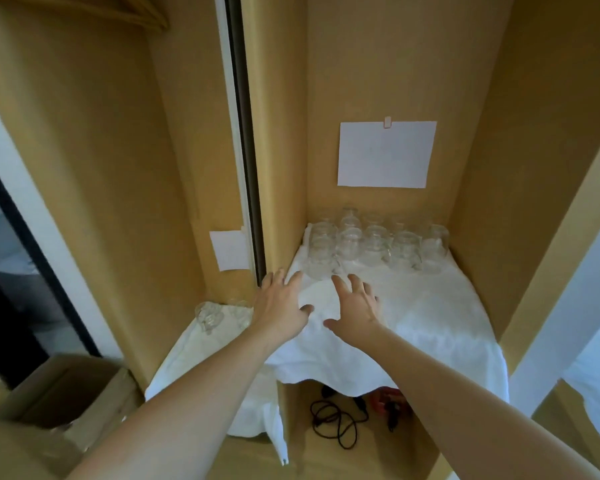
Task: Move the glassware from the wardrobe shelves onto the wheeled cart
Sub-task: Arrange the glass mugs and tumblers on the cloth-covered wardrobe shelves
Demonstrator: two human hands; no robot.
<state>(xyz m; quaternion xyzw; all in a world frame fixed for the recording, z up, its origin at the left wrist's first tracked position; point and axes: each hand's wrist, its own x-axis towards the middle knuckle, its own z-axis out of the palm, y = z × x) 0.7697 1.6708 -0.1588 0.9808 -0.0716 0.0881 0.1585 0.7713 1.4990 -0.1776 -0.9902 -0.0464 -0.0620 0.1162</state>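
Observation:
Several clear glasses (371,245) stand bunched at the back of a wardrobe shelf covered by a white cloth (430,317). A few more glasses (210,315) sit on a lower cloth-covered shelf in the left compartment. My left hand (279,304) and my right hand (355,308) both reach over the front of the right shelf, fingers spread, holding nothing. Their fingertips are just short of the nearest glass (321,263). The wheeled cart is not in view.
A wooden divider (278,168) separates the two compartments. White paper sheets (387,154) hang on the back walls. Below the right shelf lie a black cable (333,422) and a red tool. A cardboard box (70,400) stands at lower left.

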